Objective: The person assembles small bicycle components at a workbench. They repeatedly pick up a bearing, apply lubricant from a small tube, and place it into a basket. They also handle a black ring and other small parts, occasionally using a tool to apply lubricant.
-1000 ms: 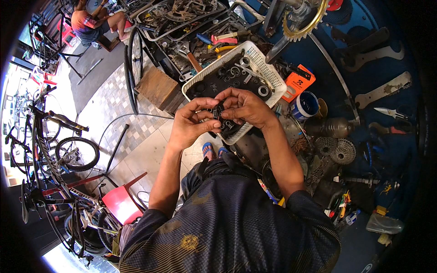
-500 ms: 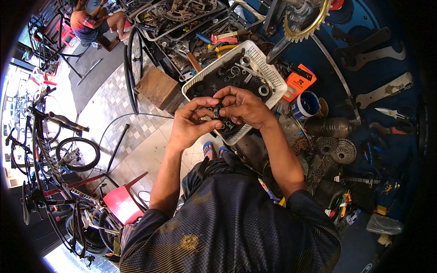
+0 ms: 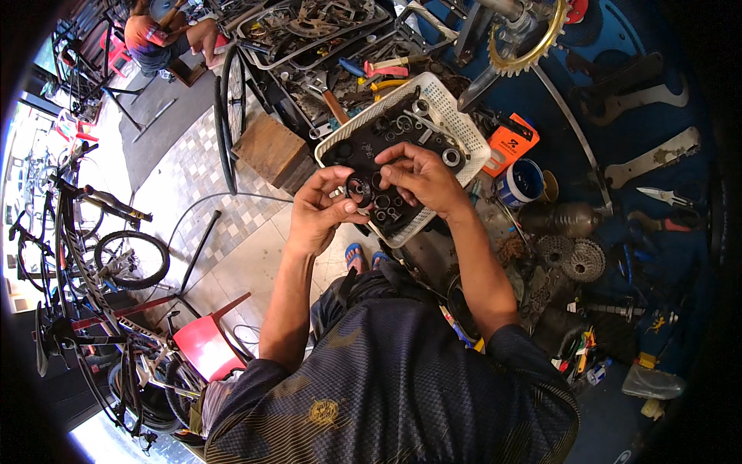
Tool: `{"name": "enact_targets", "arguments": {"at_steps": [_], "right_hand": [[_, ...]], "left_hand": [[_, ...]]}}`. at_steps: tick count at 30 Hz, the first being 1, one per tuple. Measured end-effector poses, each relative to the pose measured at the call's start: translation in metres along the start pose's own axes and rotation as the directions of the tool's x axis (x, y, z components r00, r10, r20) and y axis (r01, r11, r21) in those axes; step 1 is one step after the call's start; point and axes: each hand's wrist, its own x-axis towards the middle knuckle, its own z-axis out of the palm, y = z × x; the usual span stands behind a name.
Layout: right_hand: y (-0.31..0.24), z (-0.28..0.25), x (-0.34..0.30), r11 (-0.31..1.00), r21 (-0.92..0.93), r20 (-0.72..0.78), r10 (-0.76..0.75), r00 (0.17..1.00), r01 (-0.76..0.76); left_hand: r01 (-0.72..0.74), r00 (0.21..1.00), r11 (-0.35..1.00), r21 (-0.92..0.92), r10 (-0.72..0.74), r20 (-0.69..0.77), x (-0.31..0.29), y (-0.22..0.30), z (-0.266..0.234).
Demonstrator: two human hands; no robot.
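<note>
My left hand [image 3: 315, 216] pinches a black ring-shaped part [image 3: 357, 188] between thumb and fingers, its round opening turned partly toward me. To its right, my right hand [image 3: 421, 179] is closed with fingers curled and thumb bent in. A dark rounded edge shows by its fingertips, but I cannot make out whether it is held or lies behind. Both hands are over a white perforated plastic basket [image 3: 473, 147], where several metal rings, nuts and small parts lie on a dark bottom. A large silver ring [image 3: 451, 157] lies near the basket's right side.
A wooden block [image 3: 270, 151] stands left of the basket, and an adjustable wrench [image 3: 328, 97] lies beyond it. An orange box [image 3: 514, 143] and a blue-and-white tub [image 3: 522, 179] are at right. A gold chainring [image 3: 533, 58] hangs above. Another person [image 3: 158, 39] sits far left.
My right hand has drawn back a little from the left, opening a gap between them. The black ring in my left hand has turned so its opening shows.
</note>
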Motion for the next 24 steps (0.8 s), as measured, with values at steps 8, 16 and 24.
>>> {"name": "enact_targets", "arguments": {"at_steps": [8, 16, 24], "right_hand": [[0.047, -0.034, 0.047, 0.623, -0.781, -0.254, -0.272, 0.928, -0.031], [0.078, -0.011, 0.080, 0.459, -0.888, -0.143, -0.312, 0.939, 0.018], [0.075, -0.004, 0.088, 0.453, -0.890, -0.104, -0.323, 0.941, 0.057]], "left_hand": [[-0.082, 0.994, 0.967, -0.240, 0.063, -0.087, -0.024, -0.016, -0.027], [-0.114, 0.988, 0.957, -0.268, 0.082, -0.127, -0.033, -0.026, -0.036], [-0.081, 0.993, 0.942, -0.326, 0.048, -0.109, -0.031, -0.024, -0.027]]}}
